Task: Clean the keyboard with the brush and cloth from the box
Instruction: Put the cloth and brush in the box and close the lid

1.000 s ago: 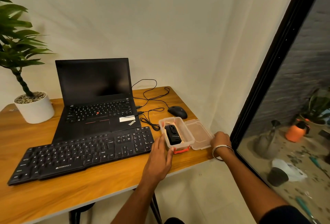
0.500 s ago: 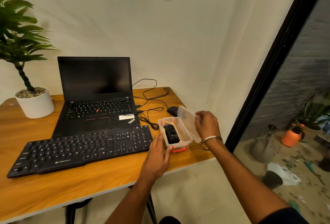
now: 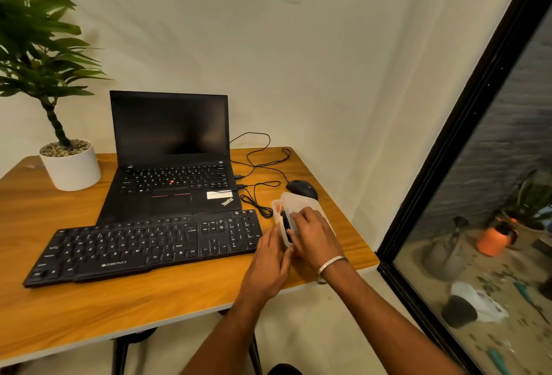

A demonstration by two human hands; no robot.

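From the head view, we're seeing the clear plastic box [image 3: 301,204] sitting near the right end of the bench [image 3: 89,300], its long axis running away from us towards the wall, just beside the right end of the keyboard [image 3: 143,246]. The keyboard is lying lengthwise left to right, slightly angled. A dark object is showing inside the box; we cannot tell what it is. The left hand [image 3: 268,267] is resting against the box's near left side, fingers fairly straight. The right hand [image 3: 313,234] is lying over the top of the box, fingers curling onto it. Behind the box, a black mouse [image 3: 301,189] is sitting with its cable looping towards the open laptop [image 3: 170,165]. A potted plant [image 3: 68,162] is standing at far left.
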